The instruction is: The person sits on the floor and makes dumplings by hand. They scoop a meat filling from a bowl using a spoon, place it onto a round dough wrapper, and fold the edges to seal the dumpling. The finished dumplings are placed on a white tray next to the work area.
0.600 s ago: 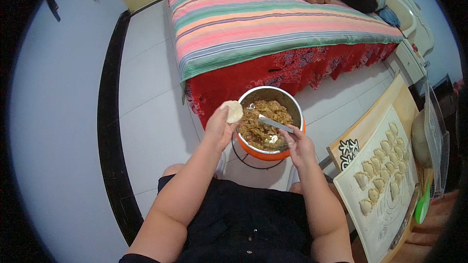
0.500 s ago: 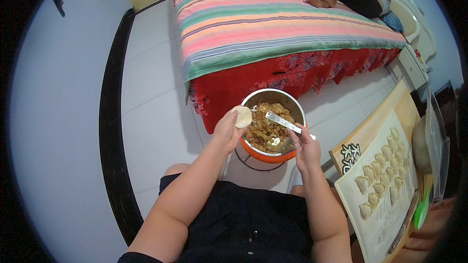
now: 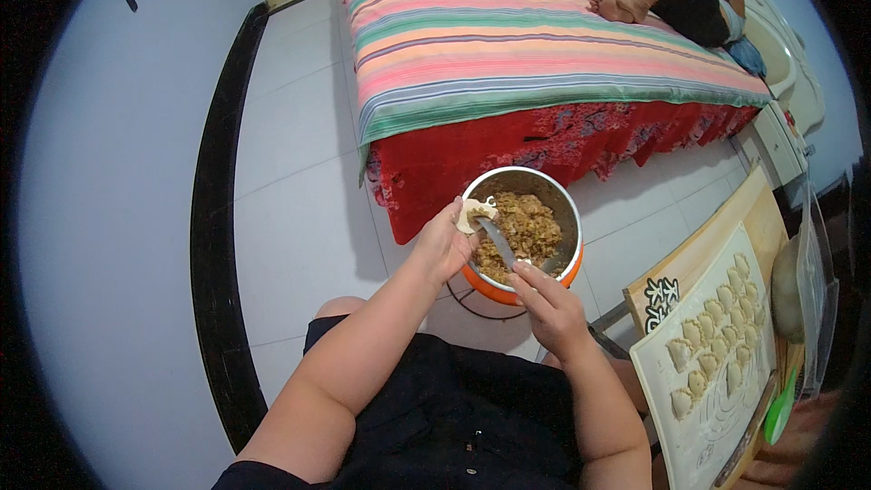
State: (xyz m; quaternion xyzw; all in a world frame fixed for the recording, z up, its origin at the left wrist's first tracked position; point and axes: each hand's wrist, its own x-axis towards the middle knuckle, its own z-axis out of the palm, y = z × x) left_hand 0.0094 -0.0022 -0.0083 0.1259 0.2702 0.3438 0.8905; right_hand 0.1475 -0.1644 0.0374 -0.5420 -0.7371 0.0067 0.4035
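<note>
Dough wrapper, round, thin and pale (image 3: 465,215): where is it in the head view?

It is at the left rim of the round steel pot with an orange outside (image 3: 571,218), held up by the left hand (image 3: 443,247). Thumb and fingers pinch its near edge, and it lies open, not folded.

And the other hand?

The right hand (image 3: 550,307) has its fingers wrapped round the handle end of a flat, silvery metal spatula (image 3: 498,243). The far end meets the wrapper, and a small dab of brown seems to sit there, though the blade partly covers it.

So how far along is this one?

Early, I judge: some filling appears to be on, but the edge is neither closed nor crimped.

What is finished?

On the white, flour-dusted mat (image 3: 660,365) at the right, rows of pale, half-moon dumplings with crimped edges (image 3: 692,333) lie close together. They look shaped but uncooked. I cannot count them surely; several overlap from this angle.

What is left?

Plenty of brown, chopped filling (image 3: 533,225) remains in the pot, so by that measure there is matter for many more. I cannot tell whether any other wrappers are waiting.
</note>
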